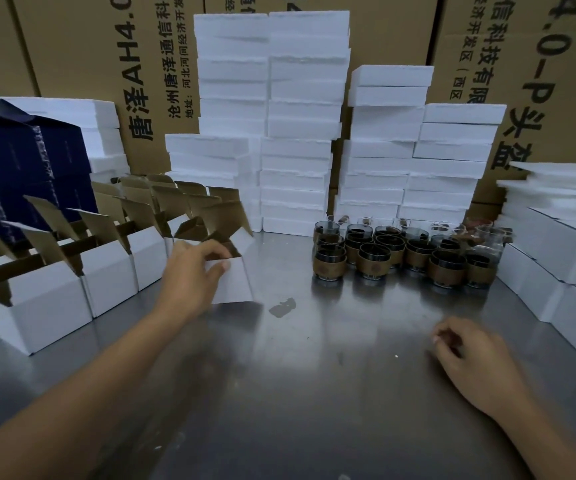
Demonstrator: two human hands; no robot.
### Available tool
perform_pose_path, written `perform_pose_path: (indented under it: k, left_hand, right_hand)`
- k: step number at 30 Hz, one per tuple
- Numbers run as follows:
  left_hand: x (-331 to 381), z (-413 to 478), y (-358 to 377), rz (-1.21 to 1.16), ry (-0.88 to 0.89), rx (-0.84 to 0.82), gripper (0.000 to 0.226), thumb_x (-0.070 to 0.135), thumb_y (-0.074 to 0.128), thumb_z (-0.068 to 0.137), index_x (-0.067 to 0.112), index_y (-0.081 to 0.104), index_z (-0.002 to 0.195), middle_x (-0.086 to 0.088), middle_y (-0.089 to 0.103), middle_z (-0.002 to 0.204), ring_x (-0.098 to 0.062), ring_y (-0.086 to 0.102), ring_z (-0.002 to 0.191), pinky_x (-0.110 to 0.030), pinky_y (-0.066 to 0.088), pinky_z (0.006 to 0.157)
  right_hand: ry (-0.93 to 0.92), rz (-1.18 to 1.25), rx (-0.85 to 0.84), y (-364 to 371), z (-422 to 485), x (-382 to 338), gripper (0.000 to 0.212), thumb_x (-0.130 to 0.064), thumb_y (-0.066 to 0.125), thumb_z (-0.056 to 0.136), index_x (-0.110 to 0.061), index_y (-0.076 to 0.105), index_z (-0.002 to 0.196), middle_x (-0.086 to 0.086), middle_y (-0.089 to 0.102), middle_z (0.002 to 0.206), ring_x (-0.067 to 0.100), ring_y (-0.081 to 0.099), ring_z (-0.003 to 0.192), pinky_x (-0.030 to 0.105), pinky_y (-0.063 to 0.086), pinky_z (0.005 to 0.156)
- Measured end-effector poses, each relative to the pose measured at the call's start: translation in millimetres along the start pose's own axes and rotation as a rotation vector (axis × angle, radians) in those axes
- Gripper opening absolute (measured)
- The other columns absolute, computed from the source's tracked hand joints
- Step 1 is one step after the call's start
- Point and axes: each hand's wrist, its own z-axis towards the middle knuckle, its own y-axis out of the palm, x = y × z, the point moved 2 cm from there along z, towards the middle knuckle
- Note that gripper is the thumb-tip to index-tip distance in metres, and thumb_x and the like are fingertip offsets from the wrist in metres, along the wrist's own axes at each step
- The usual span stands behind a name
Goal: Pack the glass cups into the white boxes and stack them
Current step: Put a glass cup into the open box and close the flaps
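- Gripping a box, the left hand works well to the left of the cups. Its fingers are curled over the open top edge and the thumb is pressed on the near white wall.
- That box stands upright on the worktop with its brown-lined flaps raised. It is the nearest to the cups in a row of open boxes that runs away from them to the left.
- The cups sit in a tight cluster on the worktop, dark glass with brown sleeves, all upright and touching or nearly so.
- The right hand rests on the worktop, nearer the camera than the cups and a little to their right. Its fingers are loosely curled and hold nothing.
- Closed boxes are stacked just to the right of the cups.
- Foam slabs tower in piles right behind the cups, with printed cartons behind those.
- Blue boxes stand far left of the cups, behind the open row.
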Motion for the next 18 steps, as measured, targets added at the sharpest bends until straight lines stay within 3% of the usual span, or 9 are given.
perform_pose_path:
  k: [3, 8, 10, 14, 18]
  left_hand:
    - [41, -11, 15, -0.046, 0.124, -0.013, 0.007, 0.025, 0.062, 0.088, 0.032, 0.061, 0.089, -0.002, 0.05, 0.104, -0.015, 0.052, 0.087, -0.027, 0.041, 0.079]
    - [101, -41, 56, -0.106, 0.271, -0.063, 0.007, 0.027, 0.059, 0.09, 0.033, 0.059, 0.089, 0.007, 0.041, 0.093, 0.0, 0.043, 0.079, -0.009, 0.029, 0.067]
    - [119, -53, 73, -0.148, 0.312, -0.078, 0.006, 0.025, 0.058, 0.092, 0.03, 0.06, 0.09, 0.005, 0.04, 0.094, -0.006, 0.046, 0.081, -0.013, 0.036, 0.069]
    - [147, -69, 100, -0.142, 0.386, -0.105, 0.007, 0.019, 0.056, 0.092, 0.023, 0.061, 0.094, 0.002, 0.04, 0.093, -0.014, 0.044, 0.081, -0.026, 0.044, 0.067]
    - [166, -74, 116, 0.022, 0.508, -0.063, 0.01, 0.019, 0.058, 0.091, 0.02, 0.064, 0.098, 0.001, 0.037, 0.091, -0.017, 0.037, 0.079, -0.027, 0.031, 0.064]
  right_hand:
    - [0.0, -0.018, -0.012, 0, 0, 0, 0.015, -0.009, 0.064, 0.084, -0.022, 0.06, 0.075, -0.008, 0.056, 0.073, 0.006, 0.051, 0.068, 0.023, 0.038, 0.057]
    - [-0.008, -0.016, 0.021, -2, 0, 2, 0.018, -0.012, 0.063, 0.083, -0.029, 0.058, 0.081, -0.013, 0.055, 0.075, 0.009, 0.054, 0.07, 0.037, 0.047, 0.065]
    - [-0.029, 0.005, 0.016, -1, 1, 2, 0.019, -0.018, 0.062, 0.083, -0.029, 0.058, 0.098, -0.016, 0.054, 0.084, 0.008, 0.054, 0.076, 0.036, 0.048, 0.071]
    - [-0.047, 0.049, -0.038, 4, 3, 0, 0.06, -0.036, 0.062, 0.084, -0.039, 0.032, 0.136, -0.021, 0.046, 0.111, 0.004, 0.051, 0.096, 0.031, 0.048, 0.083]
    - [-0.051, 0.096, -0.012, 3, 4, -1, 0.075, -0.035, 0.061, 0.083, -0.049, 0.012, 0.139, -0.02, 0.044, 0.125, 0.004, 0.05, 0.108, 0.033, 0.046, 0.092]
